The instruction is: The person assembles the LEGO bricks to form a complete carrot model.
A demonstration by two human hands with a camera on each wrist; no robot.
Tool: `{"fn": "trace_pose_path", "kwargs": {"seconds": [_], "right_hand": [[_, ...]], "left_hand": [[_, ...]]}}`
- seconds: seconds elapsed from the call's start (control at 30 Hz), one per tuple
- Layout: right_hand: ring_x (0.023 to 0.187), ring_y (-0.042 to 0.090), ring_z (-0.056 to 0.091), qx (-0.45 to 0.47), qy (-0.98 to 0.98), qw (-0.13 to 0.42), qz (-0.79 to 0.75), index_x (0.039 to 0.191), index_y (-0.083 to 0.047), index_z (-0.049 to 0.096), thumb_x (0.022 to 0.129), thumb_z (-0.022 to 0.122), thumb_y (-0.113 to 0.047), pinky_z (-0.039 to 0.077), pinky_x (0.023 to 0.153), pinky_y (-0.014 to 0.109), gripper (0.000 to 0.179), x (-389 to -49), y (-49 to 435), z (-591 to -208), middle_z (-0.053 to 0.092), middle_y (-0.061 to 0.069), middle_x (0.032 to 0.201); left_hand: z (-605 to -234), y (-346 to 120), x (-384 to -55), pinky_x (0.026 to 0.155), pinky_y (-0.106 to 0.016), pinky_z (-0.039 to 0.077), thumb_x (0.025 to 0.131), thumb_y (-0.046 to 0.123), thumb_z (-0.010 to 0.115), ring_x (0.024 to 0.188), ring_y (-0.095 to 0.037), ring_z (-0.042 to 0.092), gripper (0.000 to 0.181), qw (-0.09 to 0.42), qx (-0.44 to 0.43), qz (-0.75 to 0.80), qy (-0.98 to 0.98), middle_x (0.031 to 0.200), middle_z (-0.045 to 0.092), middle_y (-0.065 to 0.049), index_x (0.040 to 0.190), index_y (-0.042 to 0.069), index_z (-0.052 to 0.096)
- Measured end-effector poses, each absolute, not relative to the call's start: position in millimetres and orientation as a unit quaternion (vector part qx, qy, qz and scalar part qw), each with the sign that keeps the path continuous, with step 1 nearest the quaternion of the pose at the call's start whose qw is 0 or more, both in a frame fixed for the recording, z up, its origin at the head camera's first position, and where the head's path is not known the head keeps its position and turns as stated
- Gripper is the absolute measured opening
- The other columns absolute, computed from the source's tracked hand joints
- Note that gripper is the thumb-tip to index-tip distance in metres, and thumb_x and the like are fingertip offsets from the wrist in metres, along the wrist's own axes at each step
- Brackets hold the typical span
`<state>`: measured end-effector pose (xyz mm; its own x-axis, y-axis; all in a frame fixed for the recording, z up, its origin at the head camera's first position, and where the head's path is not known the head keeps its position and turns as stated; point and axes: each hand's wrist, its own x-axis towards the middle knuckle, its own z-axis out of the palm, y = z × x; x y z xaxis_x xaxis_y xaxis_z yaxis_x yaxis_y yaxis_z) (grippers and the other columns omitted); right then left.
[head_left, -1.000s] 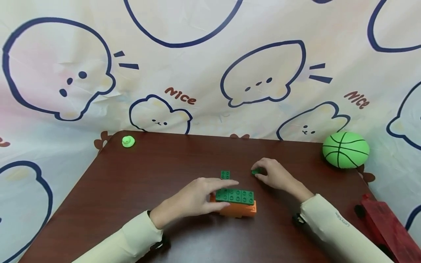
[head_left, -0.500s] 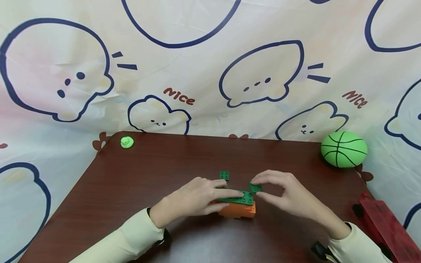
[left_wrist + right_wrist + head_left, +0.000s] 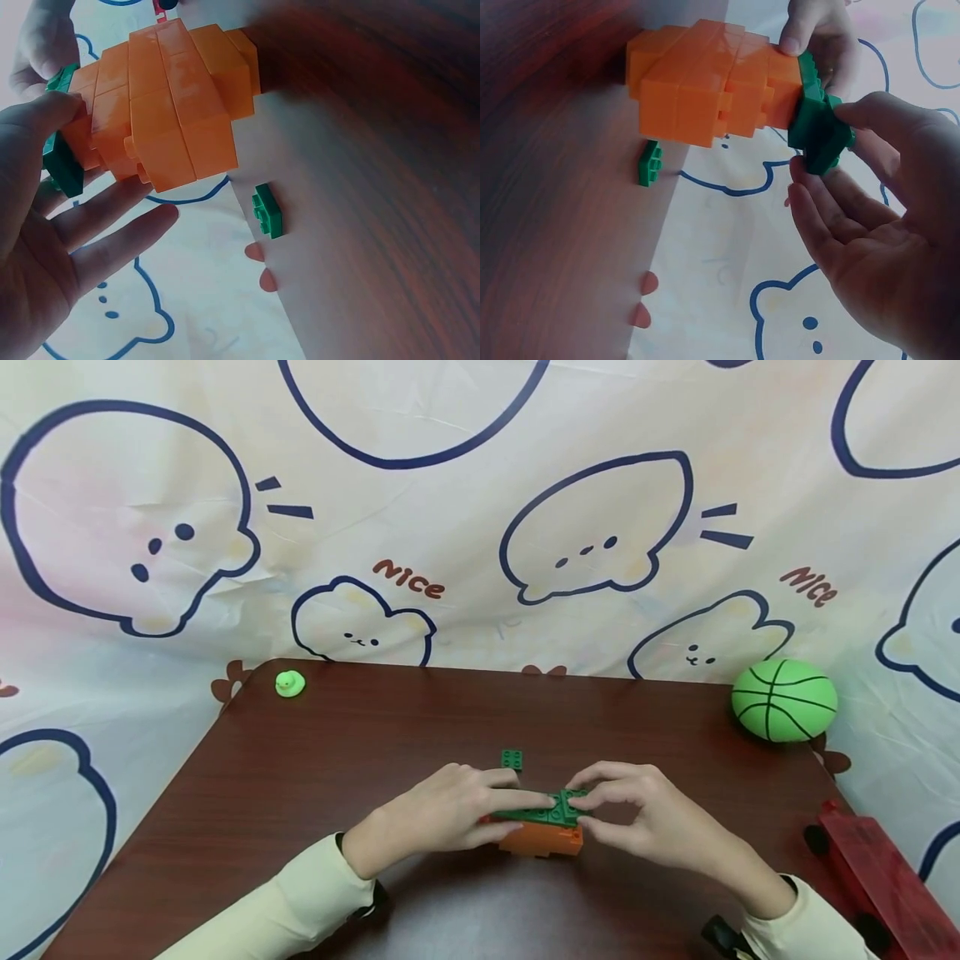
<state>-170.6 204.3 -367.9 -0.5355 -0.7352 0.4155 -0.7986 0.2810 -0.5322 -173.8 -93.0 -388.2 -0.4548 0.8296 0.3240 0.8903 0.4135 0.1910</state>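
A stepped build of orange building bricks stands on the table, topped by a layer of green bricks. My left hand holds this build from the left, its thumb along the near side and fingers over the top. With thumb and fingertips my right hand pinches a small green brick at the right end of the green layer. It touches that layer; whether its studs are engaged I cannot tell. Behind the build lies a loose green brick, touched by neither hand.
On the dark wooden table, a small green toy duck sits at the back left. A green ball with black lines is at the back right, and a red toy vehicle at the right edge. A patterned cloth hangs behind.
My right hand has brought the small green brick from the table behind, toward me and onto the build's right end. My left hand has closed in on the build, fingers now over its top.
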Motion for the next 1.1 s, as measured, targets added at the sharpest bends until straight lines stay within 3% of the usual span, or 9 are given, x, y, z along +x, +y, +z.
{"fn": "trace_pose_path", "kwargs": {"seconds": [0.57, 0.8, 1.1], "right_hand": [[0.089, 0.004, 0.070, 0.501, -0.803, -0.003, 0.323, 0.099, -0.020, 0.079, 0.087, 0.078, -0.001, 0.058, 0.075, 0.018, 0.023, -173, 202, -359, 0.074, -0.001, 0.109], [0.088, 0.004, 0.070, 0.513, -0.792, 0.040, 0.327, 0.109, -0.017, 0.079, 0.083, 0.081, 0.002, 0.057, 0.073, 0.016, 0.032, -169, 204, -366, 0.072, 0.002, 0.112], [0.108, 0.012, 0.071, 0.501, -0.808, 0.045, 0.307, 0.127, -0.018, 0.074, 0.088, 0.079, -0.004, 0.055, 0.085, 0.013, 0.043, -166, 202, -379, 0.070, 0.003, 0.131]], "left_hand": [[-388, -93, -174, 0.052, -0.007, 0.032, 0.100, 0.033, 0.068, 0.056, 0.002, 0.043, 0.044, 0.071, -0.509, -0.186, -0.837, 0.108, 0.069, 0.006, 0.143, 0.029, 0.060], [-390, -92, -174, 0.053, -0.006, 0.034, 0.100, 0.033, 0.069, 0.057, 0.002, 0.045, 0.044, 0.073, -0.510, -0.197, -0.834, 0.109, 0.069, 0.006, 0.142, 0.026, 0.060], [-392, -94, -175, 0.059, -0.007, 0.043, 0.095, 0.035, 0.075, 0.054, 0.006, 0.046, 0.064, 0.036, -0.454, -0.272, -0.848, 0.108, 0.076, 0.004, 0.143, 0.017, 0.037]]}}
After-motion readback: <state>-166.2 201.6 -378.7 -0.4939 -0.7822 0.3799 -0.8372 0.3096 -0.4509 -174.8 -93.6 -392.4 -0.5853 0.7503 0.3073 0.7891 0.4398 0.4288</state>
